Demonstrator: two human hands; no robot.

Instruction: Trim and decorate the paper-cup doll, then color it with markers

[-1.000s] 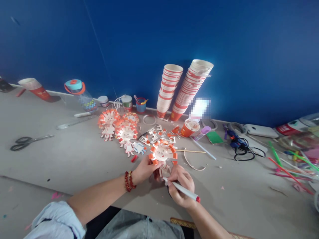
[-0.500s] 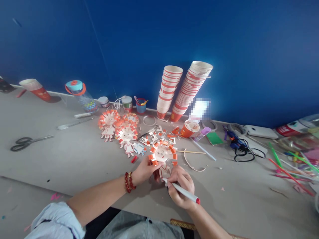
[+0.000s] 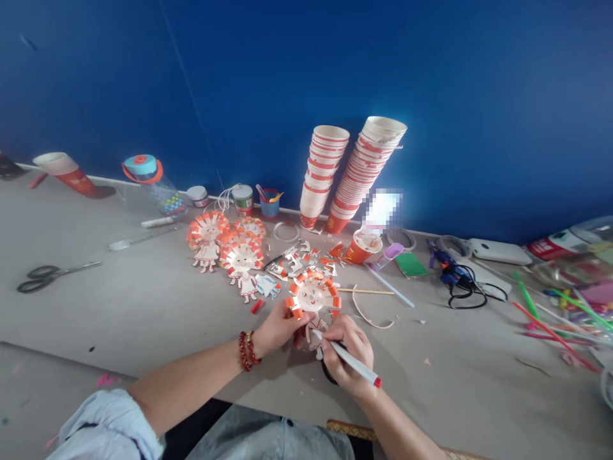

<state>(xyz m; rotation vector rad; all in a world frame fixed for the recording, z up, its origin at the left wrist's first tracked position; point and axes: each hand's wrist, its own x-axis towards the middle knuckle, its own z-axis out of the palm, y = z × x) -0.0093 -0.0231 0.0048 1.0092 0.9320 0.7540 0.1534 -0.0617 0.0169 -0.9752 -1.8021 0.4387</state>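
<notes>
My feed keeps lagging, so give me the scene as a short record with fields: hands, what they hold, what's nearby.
left hand: pinching the lower left edge of the paper doll, holding it down on the table
right hand: gripping a white marker, tip on the doll's body, red end pointing away
behind: three finished dolls, paper scraps, two leaning cup stacks
far left: scissors
right: glue gun, coloured straws

No legible text anywhere; red box (image 3: pixel 558 243) at right edge may carry print, too blurred to read.
</notes>
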